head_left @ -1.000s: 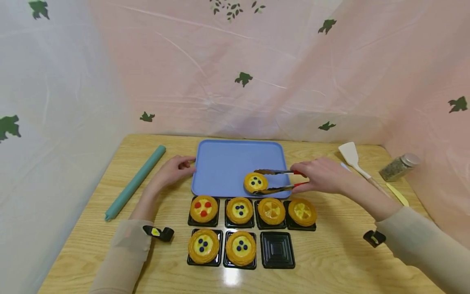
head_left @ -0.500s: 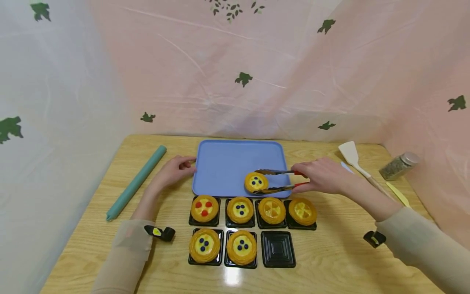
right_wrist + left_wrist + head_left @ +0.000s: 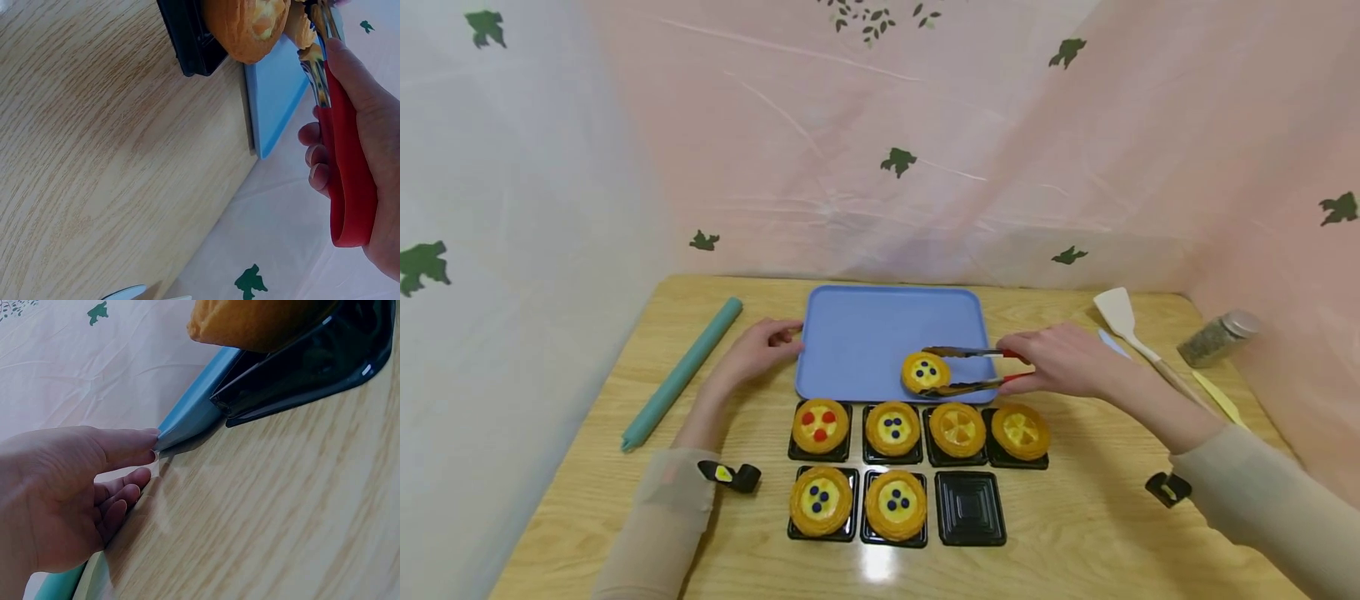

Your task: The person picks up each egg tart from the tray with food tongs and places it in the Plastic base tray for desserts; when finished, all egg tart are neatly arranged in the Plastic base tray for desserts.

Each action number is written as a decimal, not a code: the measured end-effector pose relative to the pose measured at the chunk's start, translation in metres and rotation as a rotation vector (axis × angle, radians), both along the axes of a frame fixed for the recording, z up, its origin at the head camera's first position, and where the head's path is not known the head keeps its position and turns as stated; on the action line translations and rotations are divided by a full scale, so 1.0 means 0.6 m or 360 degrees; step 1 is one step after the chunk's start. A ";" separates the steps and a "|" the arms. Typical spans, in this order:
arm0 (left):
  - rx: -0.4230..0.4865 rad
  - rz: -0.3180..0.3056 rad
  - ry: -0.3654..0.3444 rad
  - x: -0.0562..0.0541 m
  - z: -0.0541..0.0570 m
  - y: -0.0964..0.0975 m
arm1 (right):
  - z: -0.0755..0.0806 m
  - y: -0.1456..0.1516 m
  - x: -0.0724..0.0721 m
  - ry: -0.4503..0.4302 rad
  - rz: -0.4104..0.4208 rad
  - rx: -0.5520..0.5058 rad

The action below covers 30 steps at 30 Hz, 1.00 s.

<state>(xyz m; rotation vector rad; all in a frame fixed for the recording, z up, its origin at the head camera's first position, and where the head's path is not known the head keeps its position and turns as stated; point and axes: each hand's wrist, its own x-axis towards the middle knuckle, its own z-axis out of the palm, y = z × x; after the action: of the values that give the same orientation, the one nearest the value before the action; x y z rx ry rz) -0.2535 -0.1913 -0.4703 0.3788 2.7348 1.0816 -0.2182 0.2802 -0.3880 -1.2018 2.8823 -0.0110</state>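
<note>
My right hand (image 3: 1060, 358) grips a pair of tongs (image 3: 353, 181) with red handles. In the head view, the tongs' arms lie on either side of a small tart (image 3: 925, 372) topped with blueberries, over the front right part of the blue tray (image 3: 865, 333). My left hand (image 3: 760, 348) is at the tray's left edge, thumb and a finger reaching its rim; in the left wrist view the fingertips (image 3: 150, 432) meet the rim, the remaining fingers loosely bent.
Before the tray stand black square holders bearing tarts, including a red-topped tart (image 3: 820, 427) and an orange-topped tart (image 3: 957, 431). One black holder (image 3: 970, 508) has no tart. A teal roll (image 3: 685, 373) lies left. Right are a white spatula (image 3: 1117, 315), a jar (image 3: 1219, 338) and a yellow knife-like tool (image 3: 1219, 398).
The head view has shifted slightly. Both hands, the tongs and the blueberry tart keep their places relative to the tray.
</note>
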 end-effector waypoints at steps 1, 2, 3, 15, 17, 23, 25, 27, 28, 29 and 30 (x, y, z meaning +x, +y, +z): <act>-0.0005 0.0000 0.0001 0.000 -0.001 -0.001 | 0.000 -0.001 0.000 0.0003 0.0007 -0.0002; -0.0009 -0.0002 0.0006 0.000 -0.002 -0.002 | 0.000 -0.001 -0.001 0.0003 0.0010 -0.0005; -0.0013 -0.0003 0.0008 0.000 -0.003 -0.002 | 0.000 -0.001 -0.001 0.0003 0.0010 -0.0006; -0.0013 -0.0010 -0.0006 -0.003 -0.008 -0.001 | 0.004 0.003 -0.002 -0.0033 -0.0020 -0.0013; -0.0006 -0.0006 -0.0010 -0.004 -0.009 -0.001 | 0.009 0.005 -0.002 -0.0040 -0.0022 -0.0019; 0.0011 0.0012 -0.0034 -0.006 -0.008 -0.001 | 0.040 0.013 0.008 0.0026 -0.0017 0.0002; 0.0005 0.0017 -0.0033 -0.006 -0.008 -0.002 | 0.051 0.017 0.015 0.0059 -0.0012 0.0004; 0.0001 0.0025 -0.0036 -0.007 -0.008 -0.003 | 0.060 0.022 0.024 0.0087 -0.0006 0.0003; -0.0003 0.0023 -0.0034 -0.007 -0.008 -0.003 | 0.065 0.025 0.030 0.0104 -0.0003 0.0000; -0.0005 0.0021 -0.0035 -0.007 -0.008 -0.003 | 0.069 0.028 0.035 0.0116 0.0000 -0.0003; -0.0004 0.0019 -0.0038 -0.007 -0.008 -0.003 | 0.073 0.032 0.042 0.0129 0.0003 -0.0005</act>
<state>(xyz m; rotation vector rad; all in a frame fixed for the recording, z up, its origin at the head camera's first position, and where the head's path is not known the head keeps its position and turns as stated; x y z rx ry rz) -0.2578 -0.1933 -0.4749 0.3470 2.7209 1.0785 -0.1933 0.2992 -0.3440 -1.2337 2.9513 0.0343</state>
